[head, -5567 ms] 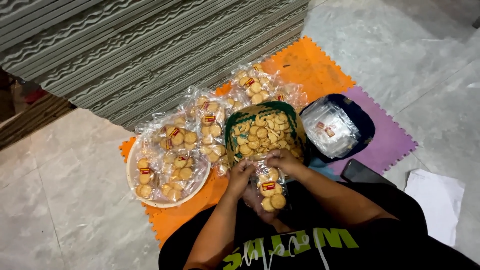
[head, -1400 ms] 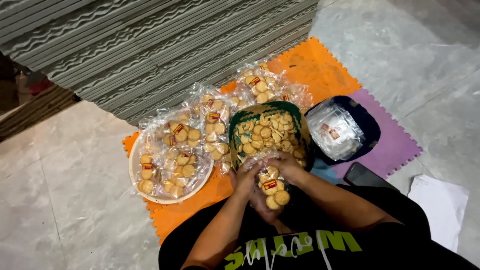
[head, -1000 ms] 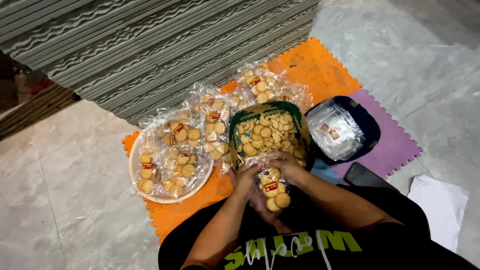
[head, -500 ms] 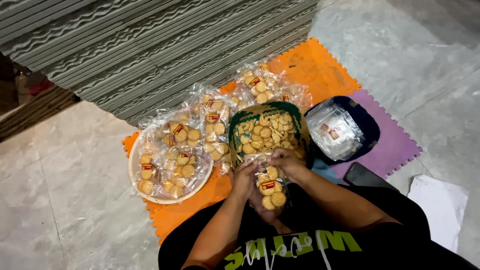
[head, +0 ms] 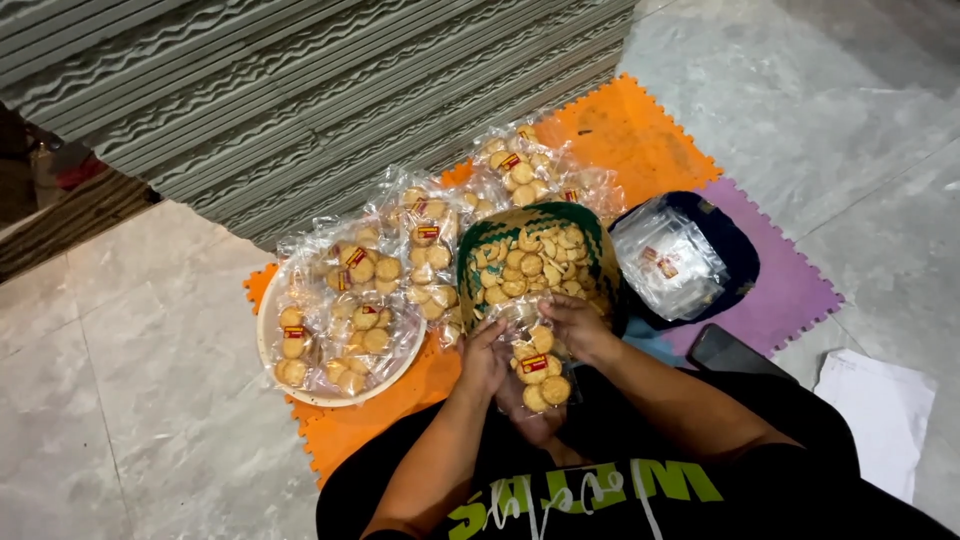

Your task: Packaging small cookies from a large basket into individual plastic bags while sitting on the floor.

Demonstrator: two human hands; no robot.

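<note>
Clear plastic bag of biscuits (head: 538,366) is being pinched between left hand (head: 484,358) and right hand (head: 578,325), just below the biscuit-filled green basket (head: 532,262), filled packets (head: 362,300) piling leftward.

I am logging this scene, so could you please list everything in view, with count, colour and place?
held bag: one, clear with tan cookies and a red label, between both hands
basket: one, green woven, full of loose tan cookies, on the mat ahead of the hands
plate: one, cream, left on the mat, piled with filled bags
filled bags: many, count unclear, clear with tan cookies, from plate to the mat's far edge
empty bags: a stack, clear, in the bowl
bowl: one, dark blue, right of basket
orange mat: one, under the goods
purple mat: one, right
phone: one, black, near right
paper: white, far right on floor
left hand: on held bag
right hand: on held bag
</note>
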